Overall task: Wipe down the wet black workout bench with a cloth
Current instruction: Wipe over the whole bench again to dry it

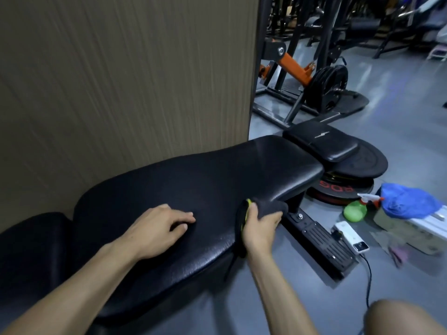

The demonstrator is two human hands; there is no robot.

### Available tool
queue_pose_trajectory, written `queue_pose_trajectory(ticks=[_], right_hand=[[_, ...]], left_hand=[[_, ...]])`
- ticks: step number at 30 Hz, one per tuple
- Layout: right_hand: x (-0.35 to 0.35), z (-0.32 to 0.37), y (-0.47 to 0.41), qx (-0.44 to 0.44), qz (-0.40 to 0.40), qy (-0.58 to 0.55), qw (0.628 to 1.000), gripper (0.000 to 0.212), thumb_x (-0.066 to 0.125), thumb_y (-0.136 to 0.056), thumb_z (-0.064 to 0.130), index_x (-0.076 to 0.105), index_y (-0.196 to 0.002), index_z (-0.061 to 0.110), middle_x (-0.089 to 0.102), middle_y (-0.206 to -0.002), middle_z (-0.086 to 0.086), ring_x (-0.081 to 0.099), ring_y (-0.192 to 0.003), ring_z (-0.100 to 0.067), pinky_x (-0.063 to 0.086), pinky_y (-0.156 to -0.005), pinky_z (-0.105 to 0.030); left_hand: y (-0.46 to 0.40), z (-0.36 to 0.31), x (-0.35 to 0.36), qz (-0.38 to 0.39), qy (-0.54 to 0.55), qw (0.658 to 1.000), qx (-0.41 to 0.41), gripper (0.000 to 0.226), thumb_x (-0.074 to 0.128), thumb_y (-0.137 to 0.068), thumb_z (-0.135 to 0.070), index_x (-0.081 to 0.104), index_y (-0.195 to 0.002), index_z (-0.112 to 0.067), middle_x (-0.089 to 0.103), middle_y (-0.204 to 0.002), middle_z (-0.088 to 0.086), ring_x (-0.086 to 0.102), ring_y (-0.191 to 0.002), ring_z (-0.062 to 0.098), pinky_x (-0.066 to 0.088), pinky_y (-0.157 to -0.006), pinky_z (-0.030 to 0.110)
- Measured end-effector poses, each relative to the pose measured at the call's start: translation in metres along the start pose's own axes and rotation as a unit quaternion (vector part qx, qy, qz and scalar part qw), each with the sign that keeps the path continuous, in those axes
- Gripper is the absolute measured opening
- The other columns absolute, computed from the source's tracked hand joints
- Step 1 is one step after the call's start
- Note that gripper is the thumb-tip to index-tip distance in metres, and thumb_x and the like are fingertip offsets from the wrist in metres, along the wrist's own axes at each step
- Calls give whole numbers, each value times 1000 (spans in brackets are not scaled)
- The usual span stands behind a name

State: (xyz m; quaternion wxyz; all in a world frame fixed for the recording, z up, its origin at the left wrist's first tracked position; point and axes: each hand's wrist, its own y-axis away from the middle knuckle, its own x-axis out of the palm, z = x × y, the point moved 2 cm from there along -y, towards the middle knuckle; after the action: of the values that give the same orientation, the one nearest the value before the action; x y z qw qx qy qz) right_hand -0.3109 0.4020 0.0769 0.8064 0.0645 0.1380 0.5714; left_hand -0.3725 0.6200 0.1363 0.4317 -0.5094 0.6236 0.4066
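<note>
The black padded workout bench (205, 180) runs from lower left to upper right beside a wall. My left hand (157, 228) rests on the pad's top near its middle, fingers loosely curled and holding nothing. My right hand (260, 229) grips a dark grey cloth with a yellow-green edge (267, 206) and presses it against the bench's near right edge. A second black pad of the bench (29, 252) lies at the lower left.
A brown panel wall (121, 81) stands right behind the bench. On the floor to the right lie a green spray bottle (355, 210), a blue bag (408, 201), a white device with a cable (350, 238), weight plates (343, 187) and the bench's foot bar (319, 245). My knee (406, 317) shows at lower right.
</note>
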Motion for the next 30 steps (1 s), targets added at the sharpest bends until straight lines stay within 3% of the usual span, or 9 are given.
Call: queue_pose_trajectory(ticks=[3,5,9,11,16,18,25,27,30], right_hand=[[9,-27,45,-36,30,9,999,92,51,-101,40,-11,-155,0,-8,-167,-12,-3,-155,-19,4,-117,-20],[6,-24,34,-42,40,31,998,93,51,-101,39,-12,-154,-3,-10,-167,-14,-6,-154,-19,3,-114,-18],[-3,19,-58,43,-2,55,998,97,51,-101,42,-11,-150,-14,-4,-162,-32,13,-151,-38,22,-120,-41],[-9,30,-76,61,-10,61,996,98,49,-101,44,-14,-148,-14,-8,-160,-35,15,-150,-42,24,-119,-44],[-10,-8,9,-42,86,49,994,97,50,-101,42,-17,-152,-5,-18,-164,-18,-13,-153,-20,0,-114,-18],[-6,-22,23,-51,138,65,987,97,47,-102,43,-21,-151,-4,-22,-164,-15,-18,-152,-17,-3,-111,-16],[-32,39,-93,100,81,112,985,97,42,-104,46,-12,-143,-25,6,-157,-41,16,-150,-42,24,-116,-41],[-31,32,-73,73,85,99,989,98,42,-103,48,-15,-146,-19,0,-160,-36,15,-151,-40,25,-117,-42],[-21,3,-17,-8,133,81,988,99,46,-102,45,-20,-148,-11,-18,-161,-29,-6,-154,-31,12,-122,-34]], left_hand=[[-5,3,-1,6,5,1000,-11,34,51,-100,-37,57,-132,-48,51,-135,-38,49,-101,-5,43,-97,22],[-7,3,0,7,5,1000,-17,34,50,-101,-38,56,-132,-49,49,-133,-42,47,-97,-7,41,-94,20],[-8,-4,3,7,-2,1000,-28,38,49,-101,-38,51,-137,-49,44,-135,-44,45,-96,-5,41,-96,22],[-5,-5,6,9,-6,999,-34,41,48,-101,-38,46,-141,-49,38,-136,-45,45,-102,-2,42,-101,27],[2,-12,17,9,-11,998,-56,47,46,-101,-39,36,-146,-53,31,-145,-45,40,-103,-1,36,-104,25],[1,-12,16,6,-16,997,-76,47,45,-102,-40,35,-146,-53,29,-145,-45,40,-103,-1,33,-103,23],[-1,-21,18,15,-44,991,-125,47,43,-102,-43,33,-148,-52,28,-147,-44,40,-105,2,30,-100,20],[0,-28,20,21,-38,988,-145,48,42,-103,-41,33,-148,-51,28,-148,-42,39,-105,4,31,-100,20],[0,-33,22,12,-51,988,-145,49,41,-103,-40,31,-150,-50,26,-150,-40,39,-104,6,33,-101,21]])
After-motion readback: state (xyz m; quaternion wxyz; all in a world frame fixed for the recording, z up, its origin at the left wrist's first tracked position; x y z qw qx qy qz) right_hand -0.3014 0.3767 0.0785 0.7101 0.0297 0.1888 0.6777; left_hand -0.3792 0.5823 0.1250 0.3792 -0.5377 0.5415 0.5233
